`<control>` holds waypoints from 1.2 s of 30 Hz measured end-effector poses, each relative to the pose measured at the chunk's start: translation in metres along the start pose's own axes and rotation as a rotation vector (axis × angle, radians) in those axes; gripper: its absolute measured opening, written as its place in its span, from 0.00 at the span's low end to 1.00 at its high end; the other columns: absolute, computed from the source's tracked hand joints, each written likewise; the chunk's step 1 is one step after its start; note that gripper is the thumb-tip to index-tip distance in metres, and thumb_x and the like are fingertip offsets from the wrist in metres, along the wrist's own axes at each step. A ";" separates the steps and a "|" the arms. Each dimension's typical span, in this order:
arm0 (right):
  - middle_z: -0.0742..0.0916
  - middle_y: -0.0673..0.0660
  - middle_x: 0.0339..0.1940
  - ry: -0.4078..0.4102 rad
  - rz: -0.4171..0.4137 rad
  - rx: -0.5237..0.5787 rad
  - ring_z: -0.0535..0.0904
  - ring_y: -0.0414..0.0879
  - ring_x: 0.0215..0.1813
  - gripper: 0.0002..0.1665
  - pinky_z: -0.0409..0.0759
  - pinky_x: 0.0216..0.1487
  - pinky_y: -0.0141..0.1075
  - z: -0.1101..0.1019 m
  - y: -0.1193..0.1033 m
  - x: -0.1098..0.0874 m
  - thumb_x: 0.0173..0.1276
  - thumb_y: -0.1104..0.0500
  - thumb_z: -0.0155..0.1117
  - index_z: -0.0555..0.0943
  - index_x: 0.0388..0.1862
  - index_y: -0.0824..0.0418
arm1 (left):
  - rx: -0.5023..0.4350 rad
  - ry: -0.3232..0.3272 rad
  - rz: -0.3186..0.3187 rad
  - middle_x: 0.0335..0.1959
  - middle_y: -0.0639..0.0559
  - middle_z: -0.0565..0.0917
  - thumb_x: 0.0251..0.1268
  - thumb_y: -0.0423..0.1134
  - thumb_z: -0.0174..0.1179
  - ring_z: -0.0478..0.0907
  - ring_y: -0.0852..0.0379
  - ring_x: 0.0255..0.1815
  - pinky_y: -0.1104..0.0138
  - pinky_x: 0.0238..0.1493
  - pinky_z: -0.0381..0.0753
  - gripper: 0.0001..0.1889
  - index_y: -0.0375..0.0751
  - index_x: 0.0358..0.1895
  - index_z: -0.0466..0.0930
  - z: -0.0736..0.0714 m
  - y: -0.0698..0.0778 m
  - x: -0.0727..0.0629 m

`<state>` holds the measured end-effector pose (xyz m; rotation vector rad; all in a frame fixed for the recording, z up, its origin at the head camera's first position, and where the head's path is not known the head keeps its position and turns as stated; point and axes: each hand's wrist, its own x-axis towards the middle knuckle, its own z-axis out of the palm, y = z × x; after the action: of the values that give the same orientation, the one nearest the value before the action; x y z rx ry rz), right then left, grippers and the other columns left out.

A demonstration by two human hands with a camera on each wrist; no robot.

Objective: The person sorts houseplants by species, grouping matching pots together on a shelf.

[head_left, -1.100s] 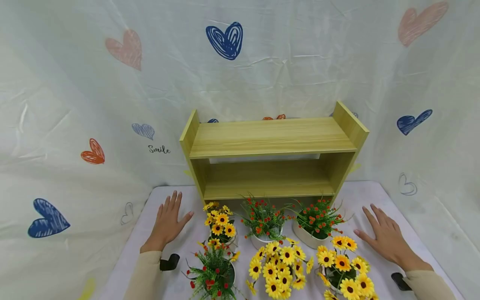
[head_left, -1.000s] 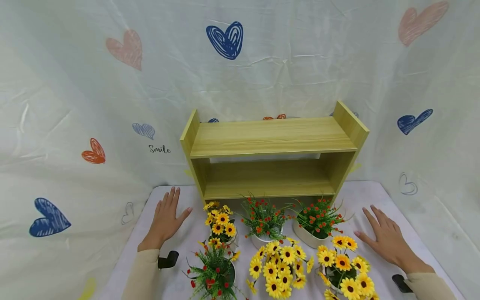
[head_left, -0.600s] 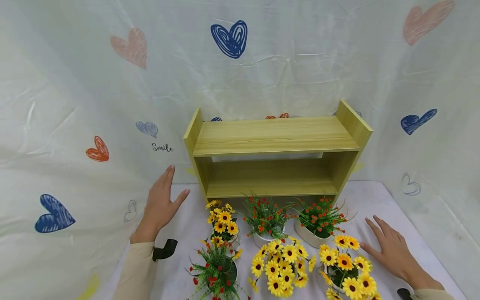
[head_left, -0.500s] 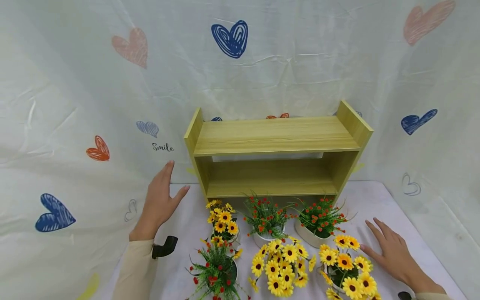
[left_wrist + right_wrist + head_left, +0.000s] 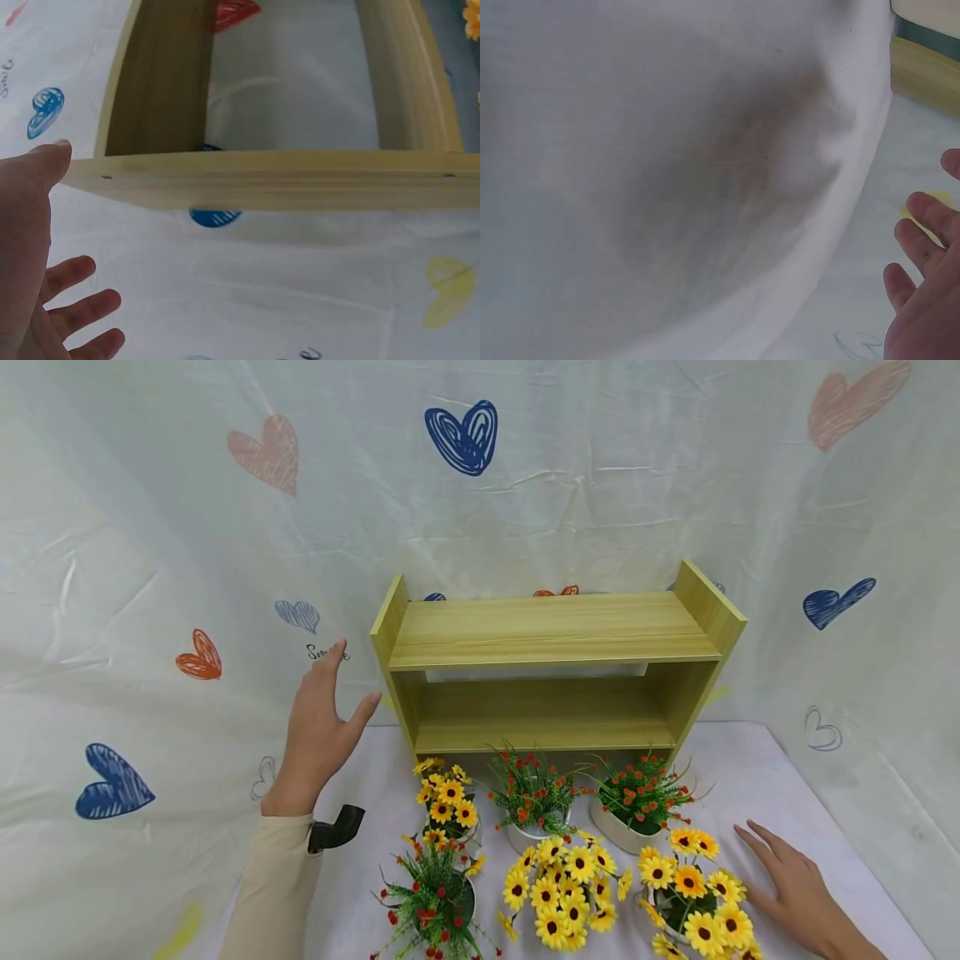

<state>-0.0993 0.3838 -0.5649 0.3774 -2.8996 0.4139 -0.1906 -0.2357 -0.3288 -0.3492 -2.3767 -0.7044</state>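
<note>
1. The left hand [image 5: 318, 727] is raised just beside the left end of the wooden shelf [image 5: 551, 631], its thumb spread wide from its fingers. Whether the thumb touches the side panel, I cannot tell.
2. The left wrist view shows that thumb in front of a corner of the shelf, with 3 fingertips below, slightly apart.
3. The right hand [image 5: 795, 893] is low on the right, palm down, fingers extended and a little apart. Its thumb points toward the front-right yellow-flowered pot [image 5: 690, 883]; blooms hide the thumb's tip, so contact cannot be told.
4. The shelf stands upright at the back of the white table [image 5: 738, 756], with 2 boards between 2 side panels.
5. In all, 6 potted plants stand before it in 2 rows of 3.
6. The back row, left to right: a small yellow-flowered pot [image 5: 451, 792], a round red-flowered pot [image 5: 531, 802] and a wider red-flowered pot [image 5: 641, 797].
7. The front row starts with a bushy red-flowered pot [image 5: 431, 902]; a full yellow-flowered pot [image 5: 558, 893] is in the middle.
8. A pale backdrop [image 5: 600, 527] printed with hearts hangs behind; the left fingertips cover part of its lettering [image 5: 313, 651].
9. A beige sleeve [image 5: 273, 885] covers the left forearm.
</note>
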 end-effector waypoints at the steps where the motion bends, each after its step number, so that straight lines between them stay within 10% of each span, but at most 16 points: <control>1: 0.75 0.73 0.68 0.009 -0.012 -0.003 0.75 0.74 0.62 0.47 0.75 0.51 0.75 0.001 0.000 -0.002 0.55 0.57 0.82 0.72 0.71 0.69 | 0.001 0.013 0.011 0.80 0.33 0.67 0.73 0.39 0.67 0.64 0.32 0.78 0.33 0.77 0.64 0.41 0.35 0.83 0.58 0.000 0.002 0.002; 16: 0.81 0.65 0.62 0.032 -0.086 0.016 0.83 0.67 0.54 0.48 0.86 0.45 0.64 0.016 -0.001 -0.022 0.44 0.58 0.88 0.78 0.65 0.66 | 0.033 0.137 0.161 0.72 0.32 0.75 0.70 0.40 0.70 0.71 0.32 0.73 0.37 0.75 0.68 0.36 0.30 0.76 0.68 0.005 0.019 0.029; 23: 0.73 0.30 0.69 0.172 -0.262 0.120 0.76 0.27 0.59 0.60 0.84 0.39 0.30 0.031 0.005 -0.029 0.28 0.67 0.87 0.79 0.70 0.55 | 0.054 0.138 0.134 0.68 0.33 0.79 0.72 0.38 0.69 0.75 0.34 0.68 0.39 0.72 0.73 0.30 0.30 0.73 0.72 0.007 0.025 0.032; 32: 0.72 0.23 0.67 -0.061 -0.118 0.342 0.71 0.20 0.61 0.55 0.82 0.43 0.30 0.030 0.002 -0.033 0.46 0.50 0.91 0.74 0.71 0.63 | 0.045 0.185 0.121 0.65 0.34 0.81 0.73 0.36 0.68 0.77 0.34 0.65 0.40 0.69 0.76 0.26 0.32 0.71 0.75 0.012 0.026 0.034; 36: 0.72 0.21 0.62 -0.141 -0.094 0.362 0.71 0.18 0.57 0.49 0.81 0.43 0.28 0.033 0.006 -0.033 0.53 0.50 0.88 0.70 0.71 0.34 | 0.023 0.214 0.114 0.64 0.35 0.82 0.74 0.34 0.67 0.78 0.35 0.65 0.40 0.69 0.77 0.25 0.32 0.70 0.76 0.015 0.028 0.034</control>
<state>-0.0739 0.3868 -0.6045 0.6167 -2.9192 0.9361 -0.2130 -0.2020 -0.3060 -0.3771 -2.1437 -0.6281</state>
